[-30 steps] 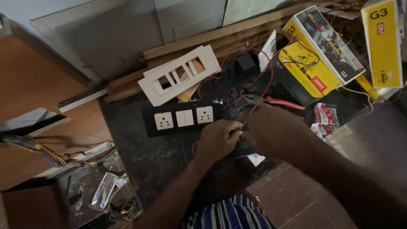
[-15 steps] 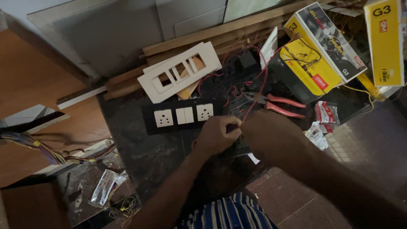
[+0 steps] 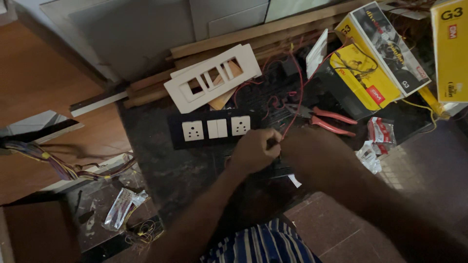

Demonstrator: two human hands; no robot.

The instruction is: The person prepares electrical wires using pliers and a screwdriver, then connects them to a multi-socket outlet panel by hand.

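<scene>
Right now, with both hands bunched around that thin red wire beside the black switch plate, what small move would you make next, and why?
Probably draw the thin red wire a little toward the body to take up slack. The left hand and right hand meet at its lower end, just below the black switch plate with white sockets, and the wire loops loosely above. What the fingers do is hidden.

Hidden and cut off at the dim workbench

The left hand [image 3: 254,150] and right hand [image 3: 312,148] cover whatever the thin red wire [image 3: 292,114] meets; the tall yellow cardboard box [image 3: 451,48] runs past the right edge.
</scene>
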